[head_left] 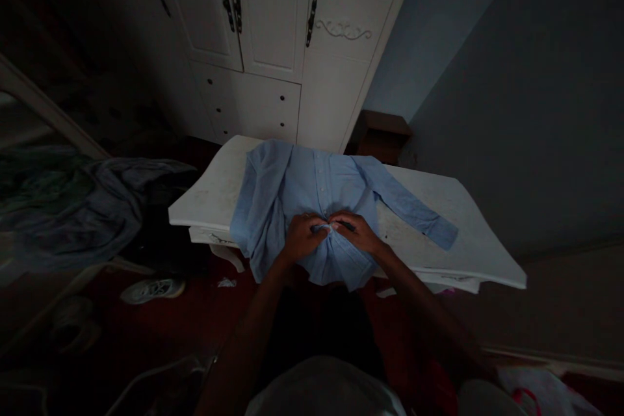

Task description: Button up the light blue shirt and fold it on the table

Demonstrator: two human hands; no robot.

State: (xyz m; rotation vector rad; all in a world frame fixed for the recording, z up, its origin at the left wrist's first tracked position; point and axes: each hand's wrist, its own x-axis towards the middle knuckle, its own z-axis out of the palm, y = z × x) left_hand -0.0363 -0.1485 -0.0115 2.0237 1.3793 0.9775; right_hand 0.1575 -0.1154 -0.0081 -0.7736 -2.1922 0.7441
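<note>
A light blue button-up shirt [302,175] lies front side up across a white table [209,188]. Its right-hand sleeve stretches out over the tabletop, while the other sleeve is bunched along the left side. The lower hem hangs over the table's near edge. My left hand [305,234] and my right hand [355,229] meet at the button placket below the chest. Both have their fingers pinched on the shirt cloth, which gathers into creases between them. Any button under the fingertips is hidden.
A white wardrobe [273,13] with dark handles stands behind the table. A small brown cabinet [385,127] is by the wall. On the left lies a heap of clothes [107,201], with a sneaker [153,290] on the red floor.
</note>
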